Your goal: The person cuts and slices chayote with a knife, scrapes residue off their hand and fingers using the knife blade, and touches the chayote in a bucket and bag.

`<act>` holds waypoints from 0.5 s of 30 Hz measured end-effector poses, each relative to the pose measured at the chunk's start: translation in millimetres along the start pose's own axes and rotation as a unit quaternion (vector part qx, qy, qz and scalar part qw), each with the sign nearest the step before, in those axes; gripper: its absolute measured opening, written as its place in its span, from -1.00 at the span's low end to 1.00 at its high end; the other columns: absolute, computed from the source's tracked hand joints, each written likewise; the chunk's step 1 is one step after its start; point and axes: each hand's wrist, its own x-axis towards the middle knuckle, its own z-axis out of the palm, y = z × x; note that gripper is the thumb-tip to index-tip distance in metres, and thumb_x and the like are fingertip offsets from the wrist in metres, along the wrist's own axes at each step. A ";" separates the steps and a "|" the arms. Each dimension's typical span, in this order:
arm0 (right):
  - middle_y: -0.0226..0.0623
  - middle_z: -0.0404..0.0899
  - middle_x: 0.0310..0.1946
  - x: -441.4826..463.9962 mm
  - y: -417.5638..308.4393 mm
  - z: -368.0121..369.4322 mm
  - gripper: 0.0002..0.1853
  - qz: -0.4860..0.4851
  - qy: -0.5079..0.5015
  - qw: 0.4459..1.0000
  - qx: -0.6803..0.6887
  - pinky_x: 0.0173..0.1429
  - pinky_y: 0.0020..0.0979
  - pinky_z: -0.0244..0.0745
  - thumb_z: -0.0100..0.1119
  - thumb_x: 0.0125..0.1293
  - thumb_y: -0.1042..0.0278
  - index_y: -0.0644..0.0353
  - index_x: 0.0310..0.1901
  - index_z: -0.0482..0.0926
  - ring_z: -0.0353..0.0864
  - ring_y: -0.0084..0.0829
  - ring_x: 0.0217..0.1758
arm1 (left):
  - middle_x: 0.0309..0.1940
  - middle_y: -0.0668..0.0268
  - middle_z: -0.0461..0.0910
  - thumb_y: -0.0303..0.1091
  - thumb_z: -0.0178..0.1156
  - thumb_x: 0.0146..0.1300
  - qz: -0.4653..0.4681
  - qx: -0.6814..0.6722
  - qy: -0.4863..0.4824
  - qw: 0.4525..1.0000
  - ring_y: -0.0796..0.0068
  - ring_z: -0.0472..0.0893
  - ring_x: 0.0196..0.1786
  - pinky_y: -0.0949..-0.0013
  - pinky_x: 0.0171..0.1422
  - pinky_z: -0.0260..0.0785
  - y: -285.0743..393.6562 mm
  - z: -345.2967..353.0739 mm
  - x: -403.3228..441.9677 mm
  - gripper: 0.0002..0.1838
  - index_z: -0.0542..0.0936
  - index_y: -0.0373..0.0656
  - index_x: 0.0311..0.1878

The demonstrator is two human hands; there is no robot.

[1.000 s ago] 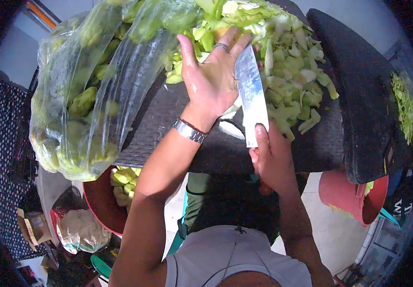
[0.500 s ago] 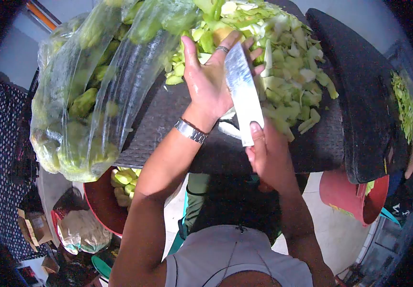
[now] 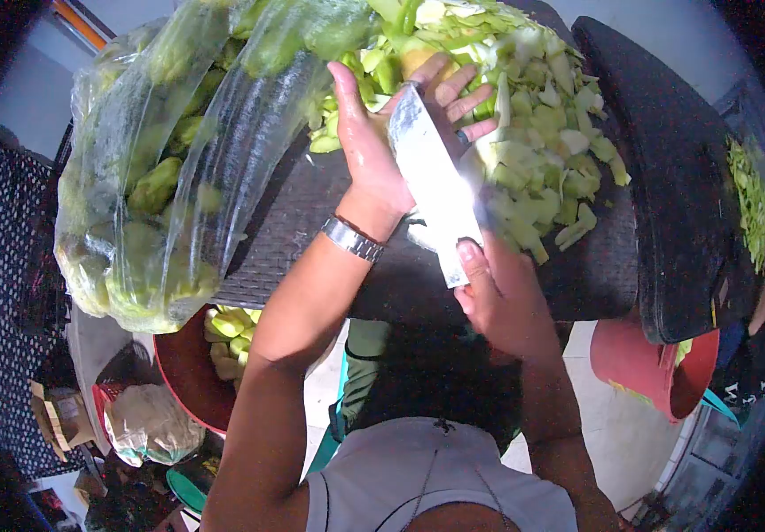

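My right hand [image 3: 505, 288] grips a wide-bladed kitchen knife [image 3: 431, 173], its thumb on the base of the blade and the handle hidden in the fist. The bright blade slants up and left across the palm of my left hand [image 3: 369, 155]. That hand is open, palm up, fingers spread and nothing held in it; whether the steel touches the skin I cannot tell. Just beyond the fingers lies a heap of pale green peelings [image 3: 542, 142]. A whitish object [image 3: 423, 236], partly covered by the knife, rests on the dark woven tabletop [image 3: 302, 235].
A clear plastic bag [image 3: 147, 222] full of green produce stands at the left. Below the table edge, a red tub [image 3: 183, 372] holds light green pieces, and another red container [image 3: 639, 363] is at right. A dark chair back [image 3: 666, 186] borders the table's right side.
The knife has swung left and tilted further over my left palm, with its blade catching more light. My left fingers have spread a little more. The peelings look unchanged.
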 end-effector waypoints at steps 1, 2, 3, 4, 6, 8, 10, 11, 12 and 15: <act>0.28 0.59 -0.12 -0.3 -2.7 -2.1 -0.62 0.024 -0.011 1.000 0.014 0.08 0.18 0.46 0.20 0.47 0.35 0.31 0.22 0.45 0.60 0.33 -0.04 | 0.59 -0.20 0.15 0.83 -0.13 0.09 -0.003 -0.005 0.003 1.000 -0.34 0.15 0.61 -0.39 0.66 -0.02 0.9 2.5 -0.3 0.40 0.08 -0.31 0.63; 0.26 0.60 -0.14 0.4 5.7 -5.1 -0.65 -0.050 0.013 0.998 -0.046 0.04 0.15 0.48 0.18 0.49 0.34 0.31 0.20 0.46 0.62 0.29 -0.07 | 0.58 -0.20 0.18 0.83 -0.14 0.09 -0.007 -0.006 0.004 1.000 -0.35 0.17 0.60 -0.40 0.65 -0.01 0.7 5.9 -1.9 0.40 0.11 -0.32 0.62; 0.25 0.61 -0.17 2.0 8.2 -8.2 -0.67 -0.120 0.046 0.986 -0.109 -0.01 0.12 0.50 0.15 0.51 0.33 0.31 0.18 0.48 0.64 0.24 -0.10 | 0.57 -0.20 0.20 0.83 -0.15 0.09 -0.010 -0.007 0.005 1.000 -0.35 0.19 0.59 -0.40 0.64 0.00 0.3 9.9 -3.3 0.39 0.15 -0.33 0.61; 0.23 0.62 -0.19 6.1 8.0 -10.9 -0.68 -0.086 0.054 0.991 -0.083 -0.03 0.10 0.51 0.14 0.52 0.32 0.31 0.17 0.48 0.66 0.22 -0.13 | 0.54 -0.21 0.25 0.84 -0.17 0.09 -0.011 -0.006 0.004 1.000 -0.37 0.21 0.58 -0.42 0.63 0.02 -1.1 9.4 -2.7 0.39 0.17 -0.33 0.59; 0.15 0.62 -0.28 12.9 -2.9 -15.0 -0.70 0.006 0.060 0.998 0.004 -0.12 0.07 0.52 0.10 0.56 0.27 0.30 0.14 0.49 0.68 0.19 -0.21 | 0.55 -0.23 0.21 0.85 -0.17 0.08 -0.019 -0.010 0.000 1.000 -0.37 0.20 0.59 -0.42 0.63 0.01 -3.2 9.0 -2.0 0.41 0.14 -0.33 0.60; 0.13 0.62 -0.32 13.2 1.0 -11.4 -0.70 0.007 0.043 0.999 -0.010 -0.13 0.07 0.52 0.09 0.57 0.25 0.31 0.13 0.50 0.68 0.19 -0.23 | 0.57 -0.24 0.18 0.86 -0.17 0.06 -0.030 -0.007 -0.004 1.000 -0.38 0.19 0.59 -0.42 0.63 0.01 -4.7 5.9 -1.0 0.43 0.11 -0.34 0.61; 0.12 0.62 -0.34 12.3 1.6 -7.9 -0.69 -0.015 0.040 0.999 -0.021 -0.13 0.05 0.53 0.09 0.58 0.23 0.31 0.12 0.50 0.68 0.17 -0.25 | 0.58 -0.26 0.14 0.87 -0.17 0.05 -0.040 0.003 -0.007 0.999 -0.39 0.18 0.59 -0.43 0.63 0.01 -4.7 1.2 0.8 0.45 0.08 -0.34 0.62; 0.12 0.62 -0.33 11.0 0.4 -5.3 -0.69 -0.038 0.047 0.998 -0.024 -0.14 0.04 0.53 0.08 0.58 0.22 0.32 0.11 0.51 0.68 0.16 -0.26 | 0.58 -0.26 0.13 0.88 -0.17 0.03 -0.042 0.005 -0.011 0.999 -0.39 0.17 0.60 -0.43 0.62 0.01 -5.0 -0.9 1.6 0.46 0.06 -0.34 0.63; 0.12 0.62 -0.33 10.2 -0.1 -3.5 -0.69 -0.060 0.055 0.996 -0.027 -0.14 0.02 0.53 0.08 0.58 0.21 0.32 0.11 0.51 0.68 0.15 -0.26 | 0.59 -0.26 0.12 0.88 -0.17 0.02 -0.045 0.006 -0.014 0.999 -0.39 0.17 0.60 -0.44 0.62 0.01 -4.4 1.1 1.5 0.47 0.05 -0.33 0.63; 0.09 0.63 -0.35 18.1 0.4 -22.5 -0.66 -0.074 0.071 0.992 -0.073 -0.16 -0.01 0.53 0.03 0.61 0.18 0.33 0.12 0.52 0.69 0.05 -0.31 | 0.60 -0.26 0.11 0.92 -0.15 -0.07 -0.059 0.021 -0.009 0.998 -0.38 0.21 0.58 -0.47 0.60 0.02 -5.2 4.7 -1.5 0.52 0.08 -0.30 0.63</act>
